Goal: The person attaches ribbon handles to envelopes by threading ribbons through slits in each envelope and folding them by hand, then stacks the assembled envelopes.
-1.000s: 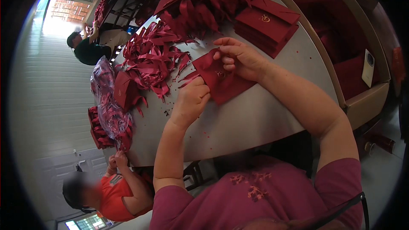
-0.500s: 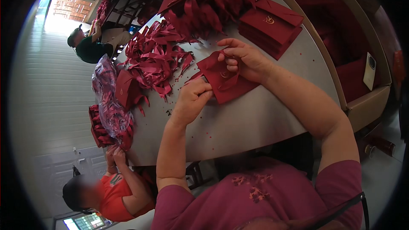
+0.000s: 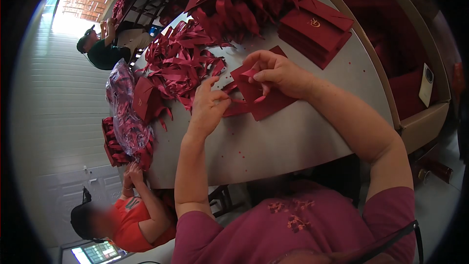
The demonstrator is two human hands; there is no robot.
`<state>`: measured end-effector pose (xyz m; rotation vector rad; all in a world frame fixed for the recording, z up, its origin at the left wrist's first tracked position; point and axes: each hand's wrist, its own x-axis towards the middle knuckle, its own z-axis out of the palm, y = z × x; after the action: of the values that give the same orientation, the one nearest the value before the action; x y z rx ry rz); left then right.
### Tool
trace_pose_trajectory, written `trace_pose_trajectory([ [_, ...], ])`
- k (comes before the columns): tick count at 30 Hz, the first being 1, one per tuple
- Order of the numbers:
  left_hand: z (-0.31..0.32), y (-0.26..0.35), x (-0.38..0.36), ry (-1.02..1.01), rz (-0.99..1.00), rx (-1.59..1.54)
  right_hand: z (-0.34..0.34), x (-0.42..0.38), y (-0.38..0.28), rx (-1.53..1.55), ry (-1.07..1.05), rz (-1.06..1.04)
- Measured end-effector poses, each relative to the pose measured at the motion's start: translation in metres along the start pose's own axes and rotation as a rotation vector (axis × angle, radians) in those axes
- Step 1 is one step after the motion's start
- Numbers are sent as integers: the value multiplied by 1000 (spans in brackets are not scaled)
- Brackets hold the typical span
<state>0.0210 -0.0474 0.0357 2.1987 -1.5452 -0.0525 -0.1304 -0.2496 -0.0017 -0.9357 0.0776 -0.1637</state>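
A dark red paper gift bag (image 3: 273,104) lies flat on the table in front of me, its printed logo no longer visible. My right hand (image 3: 282,74) is over its upper part, thumb and fingers pinching a red ribbon handle (image 3: 250,74). Just left of the bag is my left hand (image 3: 209,105), fingers apart and the index stretched out. Loose ribbon (image 3: 236,109) from the bag runs close to its fingertips; I see no grip on it.
A heap of red ribbons (image 3: 178,61) spreads beyond my left hand. Stacked red bags (image 3: 316,29) sit at the back right, beside a cardboard box (image 3: 424,128) with a phone (image 3: 425,85) on it. A plastic-wrapped bundle (image 3: 122,102) and a co-worker in orange (image 3: 146,222) are at left.
My left hand has come off the bag's left edge, moving left and spreading its fingers. My right hand has closed on the ribbon handle; the logo has gone out of sight.
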Motion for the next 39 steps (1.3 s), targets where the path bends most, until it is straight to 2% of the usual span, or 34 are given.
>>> trace_pose_trajectory([
  [3,5,-1,7,-95,-21,-58,-2,0,0,-22,-4,-2],
  [7,0,12,6,-85,-26,19,-7,1,-1,75,-17,41],
  [9,-2,21,5,77,123,146,-7,0,0,81,-20,44],
  [10,-2,24,2,75,123,146,-6,-1,-1,84,-21,47],
  [13,-2,27,-3,71,25,16,-3,-2,-3,44,11,56],
  [15,-5,26,-5,-58,-148,-304,-6,-2,-2,70,-12,41],
  [19,-4,23,-6,-80,-196,-402,-7,-2,-1,150,6,48],
  [21,-5,22,-6,-131,-372,-487,-2,-2,-3,165,46,49],
  [24,-4,20,-5,-156,-403,-533,-2,-2,-3,164,76,39],
  [25,-3,17,-5,-156,-403,-533,-2,-1,-3,148,65,27],
  [27,0,9,-6,-138,-253,-370,-4,2,-2,163,71,32],
  [33,4,6,-12,-178,-229,-57,-3,-3,-2,194,77,39],
  [36,10,0,-12,-151,-178,52,1,-2,-1,122,99,47],
  [39,10,-8,-14,-94,-90,21,4,-2,1,34,109,40],
])
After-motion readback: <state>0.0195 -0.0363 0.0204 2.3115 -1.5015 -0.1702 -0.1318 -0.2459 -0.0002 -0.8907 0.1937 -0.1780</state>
